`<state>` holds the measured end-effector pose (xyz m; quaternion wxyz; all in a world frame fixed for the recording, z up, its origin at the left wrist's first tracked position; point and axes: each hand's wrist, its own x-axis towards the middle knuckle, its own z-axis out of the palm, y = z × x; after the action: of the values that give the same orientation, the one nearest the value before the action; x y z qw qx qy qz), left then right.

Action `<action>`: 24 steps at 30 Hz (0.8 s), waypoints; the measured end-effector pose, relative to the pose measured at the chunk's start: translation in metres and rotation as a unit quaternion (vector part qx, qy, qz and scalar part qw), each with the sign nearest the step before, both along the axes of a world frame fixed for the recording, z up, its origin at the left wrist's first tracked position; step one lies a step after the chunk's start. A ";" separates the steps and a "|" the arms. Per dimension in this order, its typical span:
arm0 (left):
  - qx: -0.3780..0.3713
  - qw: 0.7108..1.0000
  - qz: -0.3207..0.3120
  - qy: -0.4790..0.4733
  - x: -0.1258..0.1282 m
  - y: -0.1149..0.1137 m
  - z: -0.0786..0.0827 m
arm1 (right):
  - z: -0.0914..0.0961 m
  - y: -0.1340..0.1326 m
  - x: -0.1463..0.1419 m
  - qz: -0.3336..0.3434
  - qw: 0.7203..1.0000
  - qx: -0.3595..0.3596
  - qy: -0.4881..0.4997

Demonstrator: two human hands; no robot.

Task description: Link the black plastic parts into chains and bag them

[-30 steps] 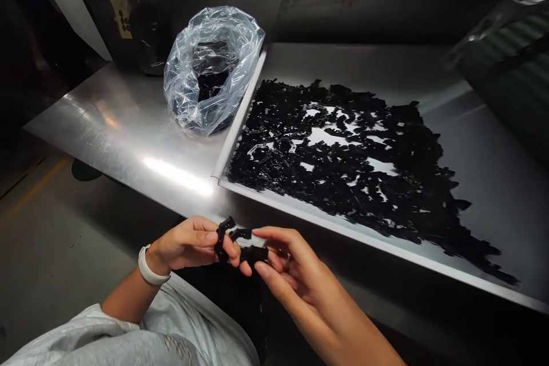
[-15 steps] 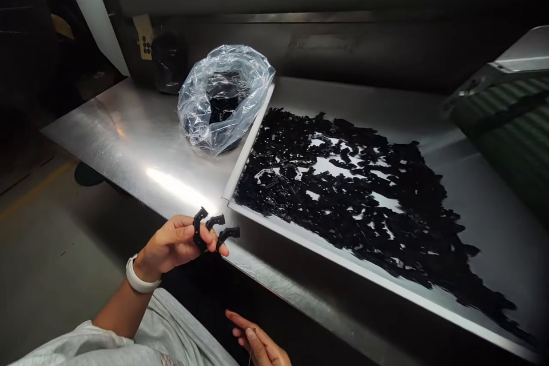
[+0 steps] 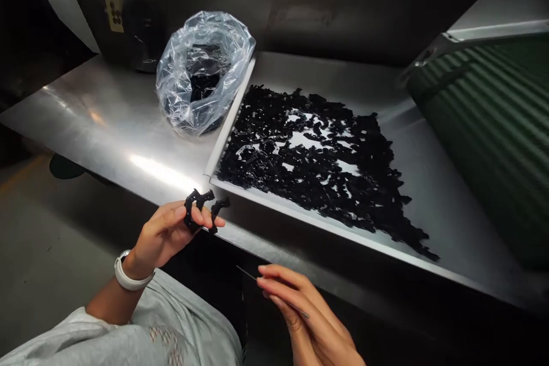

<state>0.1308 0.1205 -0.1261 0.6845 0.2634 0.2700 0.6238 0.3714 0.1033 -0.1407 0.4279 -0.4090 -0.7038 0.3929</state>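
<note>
Just in front of the table's near edge, my left hand (image 3: pixel 165 234) is closed around a few small angled black parts (image 3: pixel 194 206), which look like plastic brackets. They stick up between its fingers. Lower and to the right, my right hand (image 3: pixel 300 309) pinches a thin, needle-like metal tool (image 3: pixel 246 272), whose tip points up and left toward the left hand. The tool's other end shows past the fingers. A gap separates the tool's tip from the black parts. A wide heap of similar black parts (image 3: pixel 274 183) lies in the white-rimmed tray (image 3: pixel 300 214) beyond both hands.
A clear plastic bag (image 3: pixel 171 91), its mouth open and black parts inside, stands on the metal table (image 3: pixel 107 126) left of the tray. A green ribbed conveyor belt (image 3: pixel 484 143) slopes down at the right. A dark round container (image 3: pixel 146 40) stands behind the bag.
My right hand has risen farther into view, bringing the thin tool nearer to the left hand. The black parts in my left hand have shifted angle. The whole view has swung somewhat right and down.
</note>
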 end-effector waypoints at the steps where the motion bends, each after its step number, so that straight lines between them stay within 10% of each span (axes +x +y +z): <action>1: -0.007 1.000 -0.009 -0.010 0.002 -0.001 0.001 | 0.010 -0.001 -0.004 -0.016 0.999 0.028 0.012; 13: -0.040 0.996 -0.072 -0.030 0.025 -0.013 -0.003 | 0.036 0.013 -0.068 -0.189 0.939 0.243 0.150; 24: 0.008 0.997 -0.081 -0.003 0.035 -0.016 0.000 | 0.044 0.003 -0.076 -0.173 0.960 0.178 0.126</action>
<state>0.1658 0.1043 -0.1261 0.7317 0.2882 0.2402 0.5691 0.2958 0.1062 -0.0963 0.6405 -0.3892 -0.6211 0.2292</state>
